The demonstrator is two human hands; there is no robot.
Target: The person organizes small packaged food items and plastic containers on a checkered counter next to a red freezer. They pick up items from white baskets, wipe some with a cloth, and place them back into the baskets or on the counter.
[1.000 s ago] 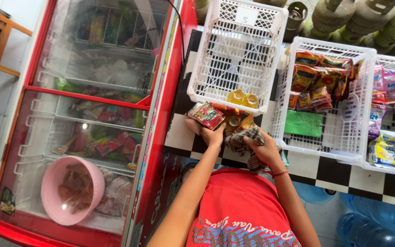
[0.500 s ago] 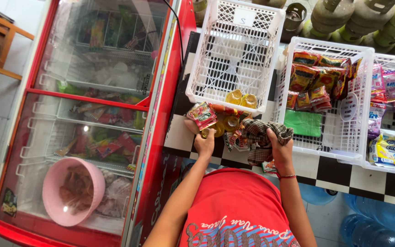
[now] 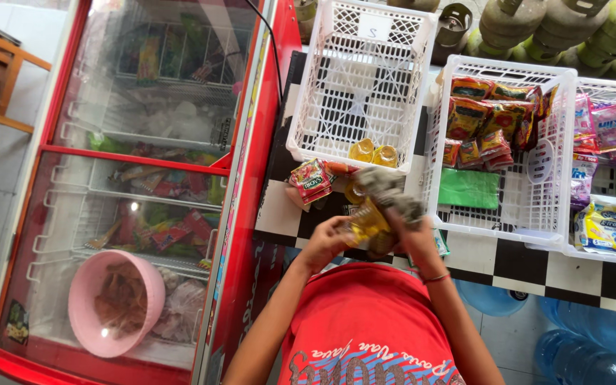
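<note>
My left hand (image 3: 324,241) grips a small yellow packet (image 3: 367,223) over the black-and-white checkered counter (image 3: 507,258). My right hand (image 3: 413,232) holds a grey patterned cloth (image 3: 388,189) pressed against the top of that packet. A red snack packet (image 3: 311,181) lies on the counter just left of my hands, touched by neither. Directly behind stands a white plastic basket (image 3: 322,85) with two yellow packets (image 3: 372,152) at its near edge.
A red glass-topped chest freezer (image 3: 251,178) fills the left, with a pink bowl (image 3: 112,303) on its lid. To the right, a white basket (image 3: 536,207) holds several snack packets and a green item. Green gas cylinders (image 3: 572,25) stand behind, blue water jugs (image 3: 600,335) below.
My left hand let go of the red packet, which now lies on the counter, and took hold of a yellow packet. My right hand brought the cloth onto it.
</note>
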